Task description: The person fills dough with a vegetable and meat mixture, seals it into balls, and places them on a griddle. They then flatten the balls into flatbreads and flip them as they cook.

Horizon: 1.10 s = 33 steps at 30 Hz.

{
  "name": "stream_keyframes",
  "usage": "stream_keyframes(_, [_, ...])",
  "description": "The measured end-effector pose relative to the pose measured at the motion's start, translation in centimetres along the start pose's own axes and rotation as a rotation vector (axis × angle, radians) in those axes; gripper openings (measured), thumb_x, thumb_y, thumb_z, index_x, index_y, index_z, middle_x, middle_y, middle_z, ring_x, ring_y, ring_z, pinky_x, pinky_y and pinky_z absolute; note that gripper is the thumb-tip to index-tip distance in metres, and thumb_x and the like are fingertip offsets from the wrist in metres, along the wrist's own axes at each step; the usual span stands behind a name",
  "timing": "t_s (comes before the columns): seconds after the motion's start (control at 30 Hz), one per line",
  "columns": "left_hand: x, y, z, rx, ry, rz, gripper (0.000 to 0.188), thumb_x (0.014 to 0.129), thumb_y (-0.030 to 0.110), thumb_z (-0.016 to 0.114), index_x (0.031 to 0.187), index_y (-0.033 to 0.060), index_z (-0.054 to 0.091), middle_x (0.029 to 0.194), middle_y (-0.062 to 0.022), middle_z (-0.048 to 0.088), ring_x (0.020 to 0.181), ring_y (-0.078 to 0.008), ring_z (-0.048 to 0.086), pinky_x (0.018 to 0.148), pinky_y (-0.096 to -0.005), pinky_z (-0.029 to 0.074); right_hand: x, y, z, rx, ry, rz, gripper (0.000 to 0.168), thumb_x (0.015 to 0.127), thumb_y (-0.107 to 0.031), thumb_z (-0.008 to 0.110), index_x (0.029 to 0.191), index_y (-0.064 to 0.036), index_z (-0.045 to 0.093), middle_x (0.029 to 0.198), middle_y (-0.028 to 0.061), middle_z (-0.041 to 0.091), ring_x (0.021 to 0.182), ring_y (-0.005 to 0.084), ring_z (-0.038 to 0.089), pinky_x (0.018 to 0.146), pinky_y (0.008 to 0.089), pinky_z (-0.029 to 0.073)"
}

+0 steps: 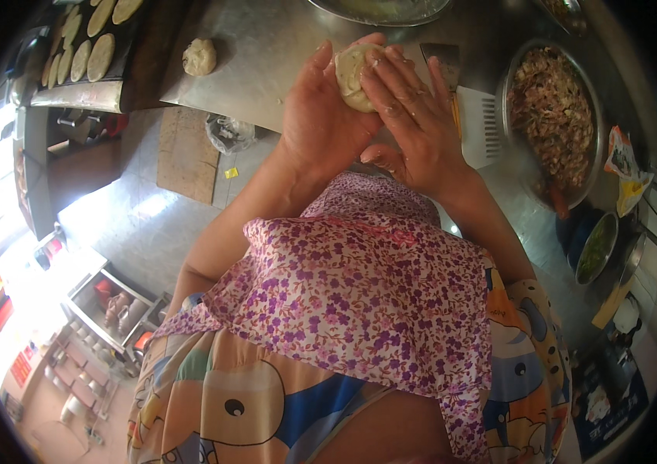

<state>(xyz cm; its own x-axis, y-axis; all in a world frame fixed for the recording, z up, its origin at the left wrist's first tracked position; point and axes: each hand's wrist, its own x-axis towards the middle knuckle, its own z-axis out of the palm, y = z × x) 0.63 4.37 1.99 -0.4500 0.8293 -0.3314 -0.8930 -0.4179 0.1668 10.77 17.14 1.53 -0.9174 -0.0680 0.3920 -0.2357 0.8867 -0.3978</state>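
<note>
A round, flattened piece of dough [351, 78] rests in my left hand [317, 113], whose palm faces up with the thumb standing along its left side. My right hand [421, 124] lies over its right part, the fingers flat against the dough and the thumb apart below. Bits of dough cling to the right fingers. Both hands are above the near edge of a metal worktop [253, 75]. To their left on that top sits a dough ball [199, 57] with dark filling showing through. Just beyond my right fingers lies a dark flat blade [441, 61], partly covered.
Flat breads [101, 57] lie on a griddle at the far left. A metal basin [600, 130] of minced filling [554, 104] stands right, beside a white slotted plate [475, 119]. Another basin [386, 23] is at the top. Chopped greens [595, 252] fill a bowl. Cardboard [188, 153] lies on the floor.
</note>
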Motion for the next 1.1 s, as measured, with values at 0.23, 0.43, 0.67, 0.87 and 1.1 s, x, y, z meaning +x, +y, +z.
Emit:
stream_keyframes(0.23, [-0.5,0.4,-0.1,-0.075,-0.011,0.034,0.064,0.099,0.056,0.031,0.135,0.0048,0.044,0.136,-0.0162,0.051,0.126,-0.0305,0.048,0.109,-0.0491,0.034,0.7,1.4,-0.2,0.422,0.162,0.062,0.079,0.093,-0.065,0.034,0.148,-0.009,0.035,0.152,0.0131,0.036,0.143,0.0291,0.031,0.116,0.0564,0.008])
stream_keyframes(0.43, [-0.9,1.2,-1.0,0.005,0.031,0.092,0.069,0.101,0.054,0.019,0.145,0.0026,0.033,0.15,-0.0158,0.036,0.139,-0.0341,0.034,0.115,-0.0526,0.027,1.4,0.6,1.1,0.193,-0.07,-0.126,0.076,0.094,-0.063,0.038,0.146,-0.007,0.039,0.151,0.0133,0.038,0.142,0.0281,0.032,0.116,0.0551,0.01])
stream_keyframes(0.67, [-1.5,1.6,-0.7,-0.166,-0.157,0.112,0.062,0.102,0.046,0.03,0.143,-0.0003,0.034,0.147,-0.0208,0.038,0.136,-0.0413,0.037,0.115,-0.0523,0.03,2.0,0.5,-0.4,0.66,0.221,0.113,0.055,0.101,-0.037,0.044,0.141,0.001,0.041,0.147,0.0172,0.042,0.138,0.0285,0.037,0.115,0.0424,0.024])
stream_keyframes(0.87, [-1.3,2.2,-1.1,-0.027,-0.095,0.133,0.05,0.099,0.023,0.045,0.139,-0.0039,0.035,0.143,-0.0244,0.04,0.135,-0.0424,0.037,0.114,-0.0502,0.033,2.5,0.1,0.4,0.591,0.209,0.213,0.047,0.098,-0.022,0.055,0.139,0.0,0.044,0.143,0.0176,0.046,0.133,0.0291,0.043,0.11,0.0396,0.033])
stream_keyframes(1.1, [-1.6,2.4,-0.6,0.054,-0.12,0.148,0.042,0.092,0.002,0.052,0.133,0.0014,0.04,0.131,-0.0187,0.051,0.124,-0.0344,0.051,0.11,-0.0495,0.04,2.7,-0.2,0.6,0.393,0.15,0.06,0.057,0.097,-0.031,0.055,0.143,-0.001,0.04,0.148,0.017,0.041,0.138,0.0338,0.038,0.112,0.0465,0.027])
